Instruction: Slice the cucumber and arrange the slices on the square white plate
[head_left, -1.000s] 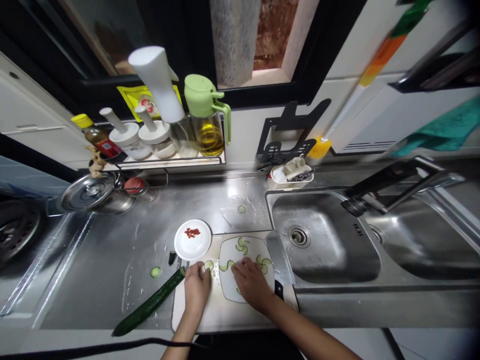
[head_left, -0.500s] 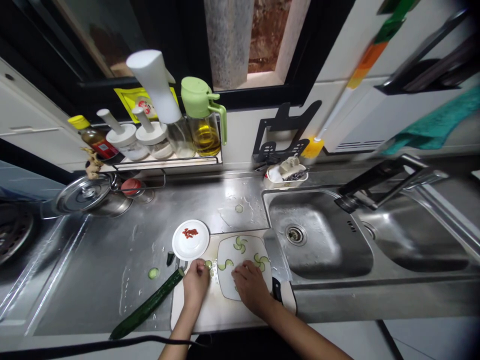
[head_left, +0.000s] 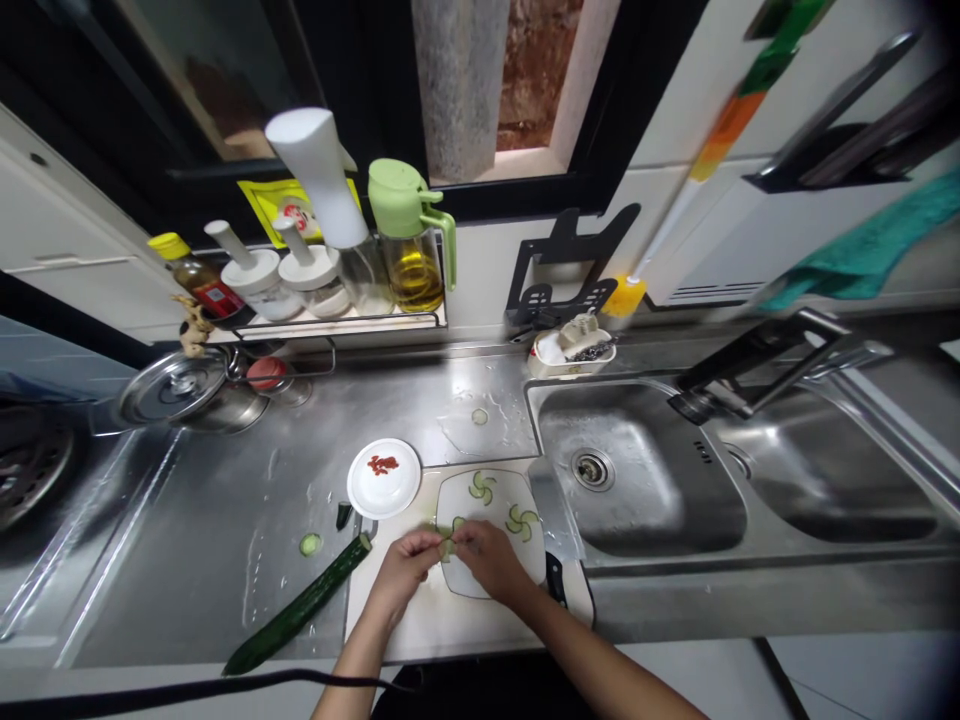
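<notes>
Over the left edge of a white square plate (head_left: 491,585), my left hand (head_left: 409,568) and my right hand (head_left: 491,560) meet, their fingertips pinching thin green cucumber pieces (head_left: 448,540) between them. Two pinwheels of cucumber slices (head_left: 482,487) lie on this plate, one at the top and one at the right (head_left: 523,522). The plate rests on a pale cutting board (head_left: 427,630). A round white plate (head_left: 384,500) with small red bits (head_left: 382,465) sits beyond my left hand. The cut cucumber (head_left: 300,608) lies to the left, its cut end near the board.
A knife's black handle (head_left: 555,578) shows right of the square plate, beside the double sink (head_left: 645,470). Cucumber rounds lie on the steel counter (head_left: 202,530). Behind stand a rack with an oil bottle (head_left: 409,240) and jars, and a lidded pot (head_left: 187,390).
My left hand has moved right, from the board to the plate's edge. My right hand has shifted slightly left, and its fingertips now meet those of my left hand.
</notes>
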